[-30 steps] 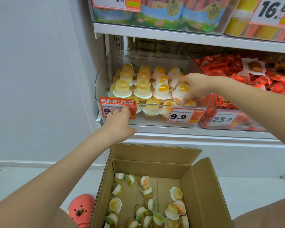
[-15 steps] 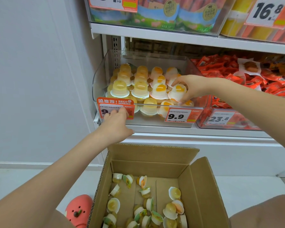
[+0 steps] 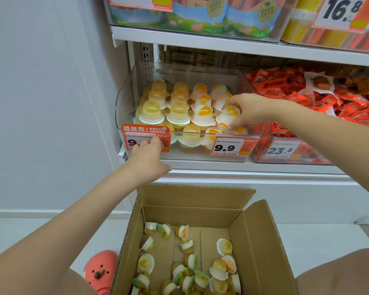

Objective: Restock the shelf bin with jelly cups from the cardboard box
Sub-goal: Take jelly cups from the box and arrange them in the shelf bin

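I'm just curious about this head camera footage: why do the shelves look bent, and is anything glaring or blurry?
Head view: the wide lens bows the shelf edge and stretches both forearms at the frame edges; lighting is even and soft, with faint reflections on the clear bin; the right hand gripping a jelly cup is sharp, while small print on the 9.9 price tag stays unreadable.
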{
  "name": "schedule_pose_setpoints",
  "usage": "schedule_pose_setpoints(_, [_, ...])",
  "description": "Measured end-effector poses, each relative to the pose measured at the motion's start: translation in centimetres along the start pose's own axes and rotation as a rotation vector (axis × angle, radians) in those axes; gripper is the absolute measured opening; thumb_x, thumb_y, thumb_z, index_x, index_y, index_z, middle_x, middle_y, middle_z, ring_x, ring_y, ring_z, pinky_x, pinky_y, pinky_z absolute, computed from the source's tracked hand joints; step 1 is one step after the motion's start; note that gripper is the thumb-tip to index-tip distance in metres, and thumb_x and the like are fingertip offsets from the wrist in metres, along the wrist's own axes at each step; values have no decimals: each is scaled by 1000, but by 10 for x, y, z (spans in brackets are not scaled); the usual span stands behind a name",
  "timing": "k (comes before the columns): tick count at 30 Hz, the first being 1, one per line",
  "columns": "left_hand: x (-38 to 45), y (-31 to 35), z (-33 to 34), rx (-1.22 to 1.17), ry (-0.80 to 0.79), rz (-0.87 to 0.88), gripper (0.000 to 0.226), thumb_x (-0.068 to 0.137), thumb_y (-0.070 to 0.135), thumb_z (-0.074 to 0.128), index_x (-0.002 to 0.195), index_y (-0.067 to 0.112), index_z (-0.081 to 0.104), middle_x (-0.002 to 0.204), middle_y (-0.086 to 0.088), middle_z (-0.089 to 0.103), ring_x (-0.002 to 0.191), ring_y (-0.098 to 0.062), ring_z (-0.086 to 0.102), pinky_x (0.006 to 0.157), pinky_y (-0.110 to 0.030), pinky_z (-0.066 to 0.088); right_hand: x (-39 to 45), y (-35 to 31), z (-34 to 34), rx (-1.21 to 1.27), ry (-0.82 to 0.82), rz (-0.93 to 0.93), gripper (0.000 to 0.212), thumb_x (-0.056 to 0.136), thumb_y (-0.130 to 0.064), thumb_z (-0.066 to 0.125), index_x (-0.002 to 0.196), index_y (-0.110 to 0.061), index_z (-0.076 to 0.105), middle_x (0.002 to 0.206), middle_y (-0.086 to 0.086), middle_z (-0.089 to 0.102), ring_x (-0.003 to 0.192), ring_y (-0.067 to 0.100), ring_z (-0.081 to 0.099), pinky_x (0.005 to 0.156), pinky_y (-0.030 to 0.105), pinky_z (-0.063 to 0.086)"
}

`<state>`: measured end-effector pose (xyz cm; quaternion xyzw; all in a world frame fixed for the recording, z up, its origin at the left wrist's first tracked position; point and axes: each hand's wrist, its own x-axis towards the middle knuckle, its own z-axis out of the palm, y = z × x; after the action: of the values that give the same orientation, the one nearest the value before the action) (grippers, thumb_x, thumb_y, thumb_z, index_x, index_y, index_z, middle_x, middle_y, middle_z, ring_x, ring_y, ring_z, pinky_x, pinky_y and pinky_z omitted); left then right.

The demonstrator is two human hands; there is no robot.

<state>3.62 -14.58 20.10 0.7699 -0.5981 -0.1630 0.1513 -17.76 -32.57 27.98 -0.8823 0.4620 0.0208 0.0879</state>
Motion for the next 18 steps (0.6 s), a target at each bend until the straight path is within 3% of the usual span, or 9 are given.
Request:
schedule_pose_setpoints(3, [0, 0, 0, 6, -2, 4, 56, 82, 32, 70, 125, 13, 39, 131, -12, 42, 118, -31, 38, 93, -36, 37, -4, -2, -2, 21, -24, 21, 76, 73, -31, 80, 138, -22, 43, 133, 2, 51, 117, 23, 50, 90, 33, 45])
schedule_pose_setpoints(7, [2, 1, 2, 41, 1, -12, 57, 82, 32, 70, 123, 10, 39, 128, -15, 43, 117, -33, 39, 92, -38, 38, -13, -1, -5, 52, 24, 39, 77, 73, -23, 81, 139, -18, 41, 128, 5, 54, 111, 22, 54, 92, 34, 48])
schedule_pose_setpoints(11, [-2, 8, 4, 86, 6, -5, 60, 81, 32, 70, 126, 8, 36, 128, -15, 43, 117, -34, 39, 92, -40, 39, -39, -5, 7, 14, 165, 5, 57, 85, -15, 65, 138, -17, 43, 129, 11, 56, 115, 27, 54, 95, 36, 45])
schedule_pose_setpoints(14, [-7, 9, 12, 135, -29, 40, 57, 81, 31, 69, 124, 10, 37, 125, -14, 45, 116, -35, 41, 91, -40, 40, -66, -11, 28, 17, 346, -41, 56, 85, -5, 57, 139, -15, 43, 138, 11, 47, 126, 30, 45, 101, 39, 40])
schedule_pose_setpoints(18, [-12, 8, 31, 163, -86, 81, 55, 82, 29, 68, 125, 11, 39, 129, -12, 45, 120, -34, 40, 95, -44, 43, -108, -25, 71, 144, 462, -94, 48, 85, 3, 50, 131, -12, 50, 132, 9, 51, 119, 29, 49, 92, 41, 46])
